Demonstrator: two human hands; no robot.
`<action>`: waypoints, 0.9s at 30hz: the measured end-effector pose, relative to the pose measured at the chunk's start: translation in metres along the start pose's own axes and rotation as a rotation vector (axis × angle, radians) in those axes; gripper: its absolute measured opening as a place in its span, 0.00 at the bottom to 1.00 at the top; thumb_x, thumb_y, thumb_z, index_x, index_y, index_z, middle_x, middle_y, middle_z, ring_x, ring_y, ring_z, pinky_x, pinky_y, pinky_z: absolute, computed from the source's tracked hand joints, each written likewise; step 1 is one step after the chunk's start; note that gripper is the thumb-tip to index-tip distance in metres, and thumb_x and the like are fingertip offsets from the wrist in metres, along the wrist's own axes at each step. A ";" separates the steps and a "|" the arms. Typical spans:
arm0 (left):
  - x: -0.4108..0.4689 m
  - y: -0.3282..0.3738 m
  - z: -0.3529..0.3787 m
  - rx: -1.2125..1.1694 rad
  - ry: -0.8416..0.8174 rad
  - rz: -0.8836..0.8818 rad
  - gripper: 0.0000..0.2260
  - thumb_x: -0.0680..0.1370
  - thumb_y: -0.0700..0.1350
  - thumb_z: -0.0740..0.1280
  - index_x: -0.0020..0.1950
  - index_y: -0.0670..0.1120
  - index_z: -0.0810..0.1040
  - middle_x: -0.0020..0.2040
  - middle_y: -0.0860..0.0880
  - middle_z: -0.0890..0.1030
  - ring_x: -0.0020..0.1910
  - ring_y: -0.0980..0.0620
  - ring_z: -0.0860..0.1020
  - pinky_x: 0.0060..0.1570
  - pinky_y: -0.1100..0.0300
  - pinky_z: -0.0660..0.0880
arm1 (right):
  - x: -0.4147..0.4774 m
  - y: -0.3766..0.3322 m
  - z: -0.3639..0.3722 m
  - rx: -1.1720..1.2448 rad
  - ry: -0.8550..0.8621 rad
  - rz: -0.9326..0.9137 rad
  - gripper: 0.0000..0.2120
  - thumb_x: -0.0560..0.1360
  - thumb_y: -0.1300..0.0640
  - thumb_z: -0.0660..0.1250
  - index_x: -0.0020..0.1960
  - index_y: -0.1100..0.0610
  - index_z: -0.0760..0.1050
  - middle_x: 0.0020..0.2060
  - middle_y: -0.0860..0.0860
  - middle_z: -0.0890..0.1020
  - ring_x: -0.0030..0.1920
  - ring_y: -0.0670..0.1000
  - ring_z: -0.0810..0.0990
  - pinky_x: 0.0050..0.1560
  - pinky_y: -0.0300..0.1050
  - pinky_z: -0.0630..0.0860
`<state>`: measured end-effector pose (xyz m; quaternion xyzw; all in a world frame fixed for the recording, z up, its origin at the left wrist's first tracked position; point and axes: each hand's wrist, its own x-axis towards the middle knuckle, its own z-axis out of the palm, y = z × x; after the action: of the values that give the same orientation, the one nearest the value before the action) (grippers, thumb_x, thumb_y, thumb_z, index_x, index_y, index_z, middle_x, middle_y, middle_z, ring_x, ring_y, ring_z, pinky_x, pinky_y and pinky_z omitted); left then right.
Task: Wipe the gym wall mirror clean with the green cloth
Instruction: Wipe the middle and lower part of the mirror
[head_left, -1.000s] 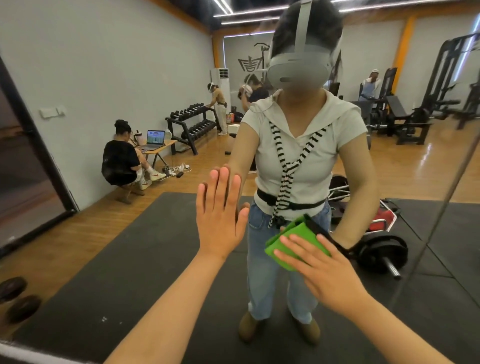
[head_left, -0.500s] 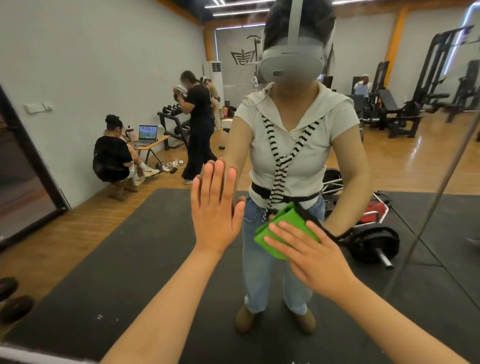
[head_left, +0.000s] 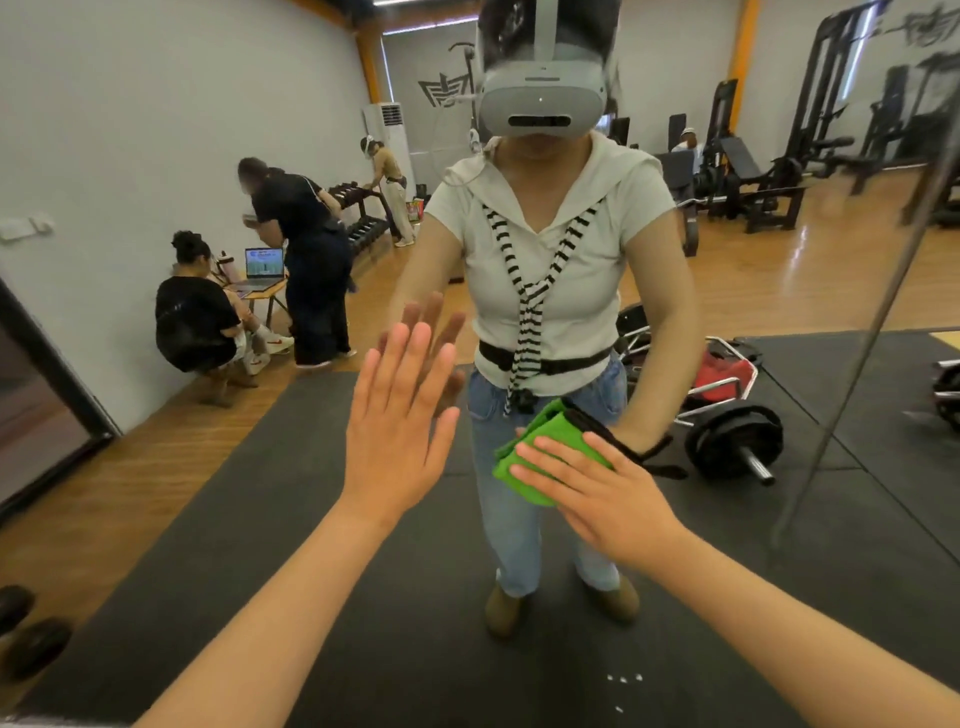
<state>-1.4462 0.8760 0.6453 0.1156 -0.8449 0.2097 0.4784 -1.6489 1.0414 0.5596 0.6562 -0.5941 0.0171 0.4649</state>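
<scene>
Four fingers (head_left: 558, 457) atop green cloth (head_left: 524, 462)

Evenly bright from ceiling strip lights (head_left: 415, 28), glare on wooden floor (head_left: 810, 249), edges bowed, slightly soft throughout.

A single head-worn wide-angle camera faces the wall mirror (head_left: 156, 130) squarely at close range, angled slightly downward. Both forearms enter from the bottom edge. The reflection fills the frame and shows the headset (head_left: 543, 106) near top centre.
</scene>
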 end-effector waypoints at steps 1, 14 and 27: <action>-0.007 -0.012 -0.004 0.027 -0.010 0.020 0.31 0.83 0.48 0.55 0.82 0.49 0.43 0.82 0.50 0.40 0.81 0.48 0.43 0.79 0.49 0.44 | 0.008 0.006 -0.004 0.010 0.027 0.011 0.35 0.75 0.57 0.61 0.81 0.49 0.57 0.80 0.46 0.56 0.80 0.47 0.50 0.79 0.52 0.40; -0.023 -0.091 0.008 0.152 0.017 0.077 0.28 0.84 0.50 0.50 0.82 0.49 0.42 0.82 0.49 0.39 0.81 0.49 0.41 0.79 0.47 0.41 | 0.037 -0.054 0.017 -0.102 0.016 0.012 0.39 0.74 0.54 0.68 0.81 0.48 0.54 0.80 0.48 0.54 0.81 0.49 0.47 0.79 0.53 0.40; -0.024 -0.094 0.012 0.147 0.067 0.107 0.28 0.84 0.50 0.48 0.82 0.49 0.42 0.82 0.49 0.38 0.81 0.48 0.41 0.79 0.47 0.42 | 0.095 -0.048 -0.009 0.037 0.216 0.210 0.30 0.78 0.56 0.60 0.79 0.49 0.61 0.79 0.48 0.58 0.80 0.51 0.53 0.78 0.56 0.44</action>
<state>-1.4057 0.7875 0.6423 0.0981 -0.8158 0.2999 0.4846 -1.5785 0.9675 0.5912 0.5933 -0.6056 0.1468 0.5097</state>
